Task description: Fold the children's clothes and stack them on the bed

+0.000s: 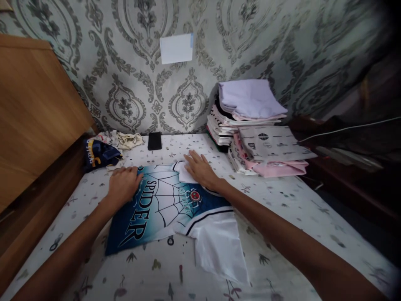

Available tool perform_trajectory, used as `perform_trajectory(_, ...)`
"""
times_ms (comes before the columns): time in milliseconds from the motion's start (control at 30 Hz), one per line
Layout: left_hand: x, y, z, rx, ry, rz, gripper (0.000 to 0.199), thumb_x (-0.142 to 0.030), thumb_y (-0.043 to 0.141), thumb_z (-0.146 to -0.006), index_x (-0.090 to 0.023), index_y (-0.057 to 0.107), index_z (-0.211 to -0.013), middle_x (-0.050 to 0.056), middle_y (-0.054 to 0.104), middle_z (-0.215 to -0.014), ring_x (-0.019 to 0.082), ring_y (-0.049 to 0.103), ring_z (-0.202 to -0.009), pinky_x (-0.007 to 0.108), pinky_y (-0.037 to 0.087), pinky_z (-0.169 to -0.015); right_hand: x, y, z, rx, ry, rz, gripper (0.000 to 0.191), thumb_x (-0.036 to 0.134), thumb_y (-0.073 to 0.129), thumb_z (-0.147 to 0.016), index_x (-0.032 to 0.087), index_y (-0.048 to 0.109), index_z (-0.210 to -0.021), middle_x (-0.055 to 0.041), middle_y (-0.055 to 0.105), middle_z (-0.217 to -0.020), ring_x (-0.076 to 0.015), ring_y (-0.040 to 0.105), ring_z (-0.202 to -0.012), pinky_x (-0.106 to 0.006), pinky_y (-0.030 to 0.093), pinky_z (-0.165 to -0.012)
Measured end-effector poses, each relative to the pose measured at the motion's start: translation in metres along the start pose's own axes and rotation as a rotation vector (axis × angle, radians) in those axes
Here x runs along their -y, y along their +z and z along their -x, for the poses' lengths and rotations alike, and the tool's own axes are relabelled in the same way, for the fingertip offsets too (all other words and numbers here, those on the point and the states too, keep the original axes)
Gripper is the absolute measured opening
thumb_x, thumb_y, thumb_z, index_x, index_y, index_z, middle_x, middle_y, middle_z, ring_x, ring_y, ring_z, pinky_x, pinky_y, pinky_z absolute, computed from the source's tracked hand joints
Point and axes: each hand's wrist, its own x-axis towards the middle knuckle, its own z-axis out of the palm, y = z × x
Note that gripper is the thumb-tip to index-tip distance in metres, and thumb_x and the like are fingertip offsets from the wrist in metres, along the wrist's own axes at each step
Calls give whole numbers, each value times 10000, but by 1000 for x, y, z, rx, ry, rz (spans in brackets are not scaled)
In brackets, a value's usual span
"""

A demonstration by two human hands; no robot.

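A blue and white T-shirt (156, 205) with "SPIDER" lettering and a web print lies spread sideways on the patterned sheet. Its hem is on the left and its collar on the right. My left hand (123, 184) is at the far corner of the hem, fingers bent and close together over the fabric edge; the fingertips are partly hidden. Over the far white sleeve rests my right hand (200, 169), palm down with fingers spread and stretched out. The near white sleeve (219, 246) lies out toward me, slightly wrinkled.
Folded clothes form two piles at the back right, a taller stack (250, 98) and a lower stack (272, 146). Crumpled clothes (103, 152) lie at the back left beside a wooden cabinet (40, 113). A black phone-like object (154, 141) is near the wall.
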Motion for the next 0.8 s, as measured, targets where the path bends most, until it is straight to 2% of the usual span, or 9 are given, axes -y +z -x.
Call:
perform_trajectory(67, -7, 15, -10, -24, 121, 79, 584, -453, 331, -1000, -101, 513, -1429, 199, 584, -1419, 314, 508, -1352, 470, 387, -1101, 5, 1, -4, 51, 40, 17, 576, 454, 300, -1044, 178, 380, -1543, -159, 253, -1647, -303, 184, -1535, -551, 192, -1219)
perform_trajectory(133, -8, 38, -18, 50, 149, 126, 668, -510, 316, -998, -119, 369, -1537, 167, 397, -1584, 292, 339, -1482, 483, 310, -1169, 7, 4, -5, 122, 81, 17, 600, 503, 333, -1033, 200, 378, -1549, -151, 259, -1645, -322, 184, -1532, -564, 189, -1215)
perform_trajectory(267, 1, 73, -25, 96, 92, 134, 720, -555, 256, -996, -120, 316, -1566, 163, 262, -1638, 302, 199, -1536, 544, 248, -1194, 7, 11, -4, 177, 94, -1, 631, 552, 338, -1024, 214, 367, -1557, -149, 260, -1645, -332, 181, -1530, -547, 180, -1221)
perform_trajectory(400, 7, 72, -24, 111, 63, 167, 759, -574, 260, -989, -82, 304, -1565, 196, 233, -1640, 327, 181, -1537, 581, 225, -1192, 6, 6, -5, 186, 99, -23, 626, 543, 349, -1025, 212, 362, -1556, -156, 259, -1645, -346, 186, -1527, -562, 191, -1215)
perform_trajectory(533, 18, 58, -13, 128, -34, 194, 774, -570, 291, -978, -43, 320, -1544, 243, 255, -1624, 358, 202, -1527, 624, 237, -1173, -1, -15, 9, 132, 110, -131, 602, 467, 421, -1017, 185, 365, -1546, -178, 272, -1638, -343, 227, -1518, -562, 267, -1191)
perform_trajectory(600, 28, 51, 4, 64, -57, 203, 747, -543, 329, -966, -32, 368, -1510, 262, 285, -1610, 376, 228, -1516, 630, 254, -1165, -7, -32, 34, 36, 111, -197, 585, 418, 451, -1005, 158, 388, -1526, -197, 309, -1619, -327, 291, -1498, -535, 315, -1177)
perform_trajectory(667, 39, 43, 31, -2, 16, 285, 699, -534, 355, -957, -67, 425, -1473, 238, 348, -1589, 369, 297, -1490, 578, 294, -1170, -9, -52, 73, -28, 81, -264, 534, 396, 494, -982, 155, 477, -1458, -194, 406, -1558, -308, 412, -1431, -488, 379, -1150)
perform_trajectory(733, 48, 35, 67, 16, 158, 433, 626, -551, 368, -961, -153, 481, -1430, 163, 455, -1533, 322, 431, -1415, 477, 366, -1155, -8, -70, 123, 20, 12, -316, 425, 389, 515, -970, 194, 593, -1339, -157, 530, -1432, -285, 559, -1288, -454, 466, -1079)
perform_trajectory(800, 54, 28, 104, 91, 275, 541, 530, -566, 407, -959, -245, 544, -1359, 88, 560, -1429, 272, 558, -1286, 394, 452, -1086, -1, -84, 175, 118, -48, -351, 334, 314, 522, -955, 228, 653, -1250, -127, 580, -1349, -252, 628, -1177, -414, 529, -1003)
